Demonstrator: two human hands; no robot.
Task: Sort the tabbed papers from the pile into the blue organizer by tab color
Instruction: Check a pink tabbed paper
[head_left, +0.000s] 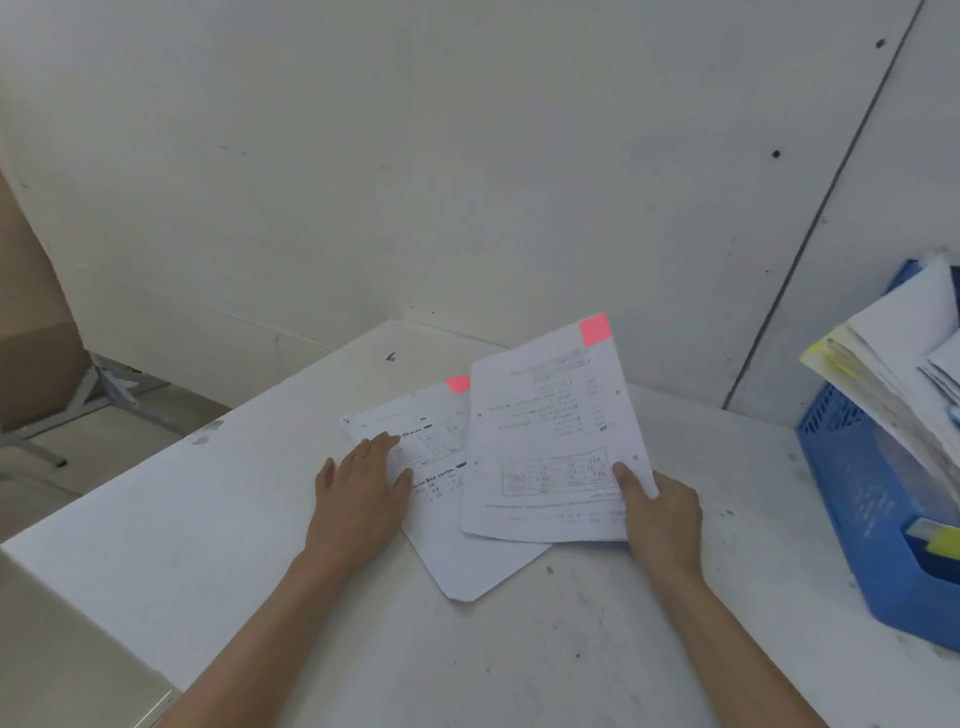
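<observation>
Your right hand (657, 512) pinched a pink-tabbed printed white sheet (553, 441) at its lower corner; your left hand's (363, 493) open fingers (382, 447) pressed the flat paper pile (447, 499).

White table (218, 545) in the foreground, top scuffed and speckled with dark marks, far corner pointing toward the wall (415, 156). Wall pale, off-white, panelled, with 1 dark seam (810, 228) running diagonally down the right side and 2 small dark holes near it (1 high up, 1 lower). Faint scratches and smudges across the panels. At the left edge, a brown board (31, 322) leaning or standing, with grey metal legs (104, 389) beside it on a light floor (78, 457). Bottom left, a beige surface (62, 654) abutting the table, lower edge out of view. Soft, even light, no hard shadows.
</observation>
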